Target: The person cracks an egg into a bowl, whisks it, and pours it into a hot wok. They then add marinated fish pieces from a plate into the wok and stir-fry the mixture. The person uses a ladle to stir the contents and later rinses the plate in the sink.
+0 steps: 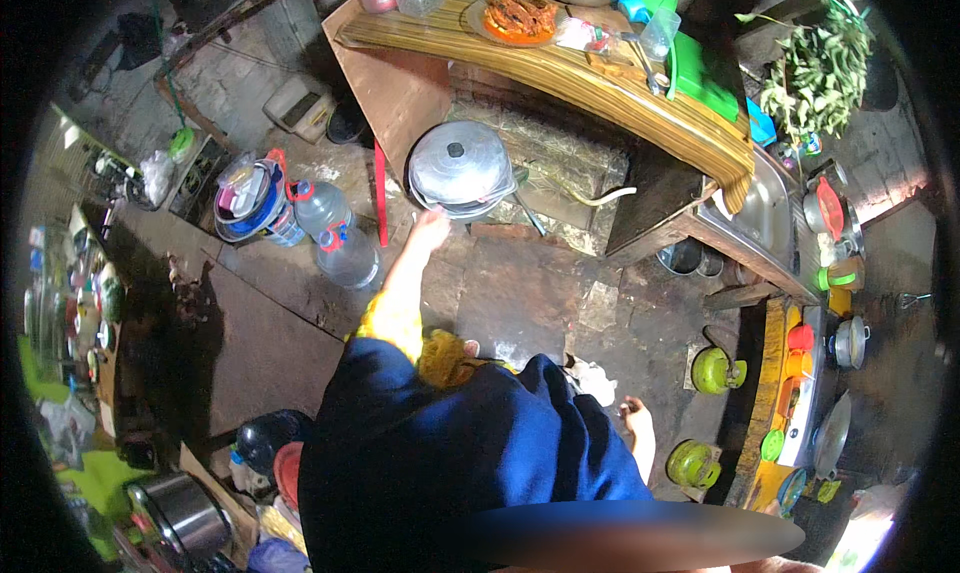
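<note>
My left hand (431,229) reaches forward to the near rim of a large metal pot (469,207) standing low beneath the table. A domed aluminium lid (459,160) with a black knob covers the pot. Whether the fingers grip the rim or only touch it cannot be told. My right hand (636,414) hangs low at my right side, its fingers loosely bent and apart, with nothing seen in it. A long-handled utensil (531,214) leans beside the pot, and a pale hose (600,196) curves to its right.
A wood-patterned table (517,62) bears a plate of red food (517,19) and a green container (701,77). Large water bottles (346,254) stand left of the pot. On the right are a steel sink (757,205) and green gas cylinders (716,370). Something white (594,380) lies on the floor near my body.
</note>
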### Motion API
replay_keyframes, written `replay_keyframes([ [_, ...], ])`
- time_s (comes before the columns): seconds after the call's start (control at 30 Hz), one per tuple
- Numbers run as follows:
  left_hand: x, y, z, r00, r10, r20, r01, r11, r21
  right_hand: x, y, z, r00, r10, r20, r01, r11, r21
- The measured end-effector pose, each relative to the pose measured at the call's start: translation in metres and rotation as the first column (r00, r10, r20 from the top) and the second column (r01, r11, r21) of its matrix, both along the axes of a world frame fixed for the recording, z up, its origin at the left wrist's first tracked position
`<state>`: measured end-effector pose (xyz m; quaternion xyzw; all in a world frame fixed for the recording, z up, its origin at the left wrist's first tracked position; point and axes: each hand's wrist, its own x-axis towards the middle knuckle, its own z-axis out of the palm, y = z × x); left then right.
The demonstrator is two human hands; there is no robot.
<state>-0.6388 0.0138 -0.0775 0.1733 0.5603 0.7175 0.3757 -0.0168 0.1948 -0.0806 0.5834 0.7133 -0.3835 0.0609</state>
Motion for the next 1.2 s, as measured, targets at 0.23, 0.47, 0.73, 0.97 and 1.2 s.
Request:
replay_keyframes([
  [0.23, -0.171, 0.182, 0.169, 0.984, 0.134, 0.119, -0.168, 0.919, 0.357, -0.102, -0.047, -0.051, 0.98, -0.2, 0.001, 0.196, 0.959, -0.203],
  [0.47, -0.228, 0.262, 0.22, 0.954, 0.072, 0.29, -0.129, 0.975, 0.181, -0.119, -0.067, -0.015, 0.962, -0.267, -0.051, 0.242, 0.927, -0.286],
  [0.73, -0.243, 0.306, 0.213, 0.914, -0.042, 0.403, -0.113, 0.929, 0.353, -0.002, -0.14, 0.001, 0.853, -0.512, 0.1, 0.522, 0.836, -0.171],
  [0.97, -0.214, 0.289, 0.191, 0.998, 0.029, 0.055, -0.05, 0.89, 0.452, 0.069, -0.272, -0.033, 0.555, -0.794, 0.247, 0.832, 0.524, -0.182],
  [1.2, -0.126, 0.163, 0.198, 0.997, 0.033, -0.073, 0.011, 0.847, 0.532, 0.105, -0.38, -0.075, 0.362, -0.884, 0.294, 0.914, 0.275, -0.299],
])
